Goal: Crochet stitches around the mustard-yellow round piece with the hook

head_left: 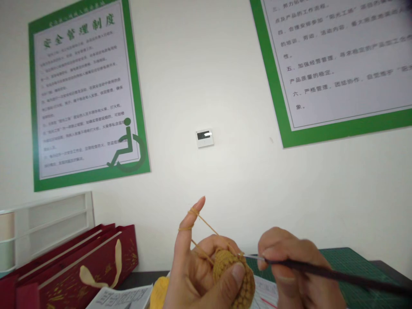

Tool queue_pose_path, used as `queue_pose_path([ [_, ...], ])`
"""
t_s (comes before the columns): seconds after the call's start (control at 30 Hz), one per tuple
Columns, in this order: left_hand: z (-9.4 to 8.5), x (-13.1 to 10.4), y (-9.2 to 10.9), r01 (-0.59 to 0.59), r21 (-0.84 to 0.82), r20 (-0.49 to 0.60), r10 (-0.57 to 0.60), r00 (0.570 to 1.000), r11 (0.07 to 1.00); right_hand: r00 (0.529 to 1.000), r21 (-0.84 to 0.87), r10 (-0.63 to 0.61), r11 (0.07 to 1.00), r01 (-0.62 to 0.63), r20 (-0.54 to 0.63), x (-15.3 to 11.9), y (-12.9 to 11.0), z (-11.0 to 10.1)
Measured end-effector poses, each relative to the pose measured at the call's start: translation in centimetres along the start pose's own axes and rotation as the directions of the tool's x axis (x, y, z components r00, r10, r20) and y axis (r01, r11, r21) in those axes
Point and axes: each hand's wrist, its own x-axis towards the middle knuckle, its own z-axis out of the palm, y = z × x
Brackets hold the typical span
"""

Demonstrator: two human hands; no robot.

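Between the thumb and fingers of my left hand [193,266] is a mustard-yellow crocheted piece [227,262], rounded and made of bumpy stitches. Yarn [207,224] of the same colour wraps round my raised left index finger and runs down to the work. My right hand [296,266] pinches a crochet hook [305,267] with a dark handle and a thin metal shaft. The hook's tip meets the top edge of the piece, where a loop seems to lie on it. My palm hides the lower left of the piece.
A yellow ball, apparently yarn [159,292], lies left of my left hand by a printed sheet [120,297]. Dark red gift bags [86,266] and a white rack [54,219] stand at left. A green cutting mat [350,270] lies at right. Wall posters [144,159] hang behind.
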Motion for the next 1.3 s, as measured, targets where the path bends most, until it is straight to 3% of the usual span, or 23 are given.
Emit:
queue_pose_path([
  [0.17, -0.9, 0.3, 0.2, 0.022, 0.031, 0.075, -0.024, 0.997, 0.999, 0.96, 0.15, 0.271, 0.949, -0.278, 0.07, 0.2, 0.3, -0.2],
  [0.3, -1.4, 0.4, 0.2, 0.038, 0.028, 0.115, -0.041, 0.993, 0.999, 0.839, 0.299, 0.532, 0.787, -0.539, 0.113, 0.1, 0.6, 0.2],
  [0.37, -1.7, 0.5, 0.2, 0.039, 0.03, 0.117, -0.042, 0.992, 0.999, 0.801, 0.327, 0.586, 0.738, -0.59, 0.122, 0.0, 0.6, 0.2],
  [0.53, -2.4, 0.8, 0.1, 0.063, 0.028, 0.137, -0.066, 0.988, 0.998, 0.784, 0.38, 0.606, 0.698, -0.606, 0.138, 0.0, 0.6, 0.1],
  [0.6, -2.4, 0.9, -0.1, 0.067, 0.027, 0.143, -0.071, 0.987, 0.997, 0.715, 0.456, 0.669, 0.582, -0.673, 0.201, 0.1, 0.5, 0.3],
  [0.73, -1.9, 1.1, -0.9, -0.034, 0.066, 0.108, 0.027, 0.994, 0.997, 0.492, 0.541, 0.785, 0.245, -0.805, 0.377, 0.2, 0.4, 0.8],
  [0.77, -1.8, 1.1, -1.1, -0.048, 0.067, 0.117, 0.04, 0.992, 0.997, 0.451, 0.545, 0.8, 0.191, -0.817, 0.396, 0.2, 0.4, 1.0],
  [0.83, -1.6, 1.2, -1.4, -0.055, 0.061, 0.14, 0.046, 0.989, 0.997, 0.418, 0.545, 0.821, 0.161, -0.823, 0.388, 0.2, 0.6, 1.2],
  [0.9, -1.6, 1.2, -1.5, -0.073, 0.057, 0.117, 0.066, 0.991, 0.996, 0.456, 0.532, 0.824, 0.234, -0.814, 0.335, 0.1, 0.7, 1.4],
  [1.07, -1.8, 0.9, -1.3, -0.067, 0.041, 0.011, 0.067, 0.998, 0.997, 0.738, 0.491, 0.636, 0.58, -0.65, 0.225, -0.4, 0.5, 1.8],
  [1.13, -1.8, 0.7, -1.3, -0.059, 0.029, 0.007, 0.059, 0.998, 0.998, 0.823, 0.457, 0.533, 0.693, -0.558, 0.198, -0.7, 0.4, 1.7],
  [1.2, -1.7, 0.7, -1.2, -0.06, 0.011, 0.007, 0.06, 0.998, 0.998, 0.885, 0.417, 0.436, 0.782, -0.463, 0.165, -0.9, 0.5, 1.4],
  [1.3, -1.5, 0.8, -1.2, -0.049, -0.014, 0.003, 0.049, 0.999, 0.999, 0.937, 0.352, 0.321, 0.869, -0.348, 0.134, -1.0, 0.9, 0.9],
])
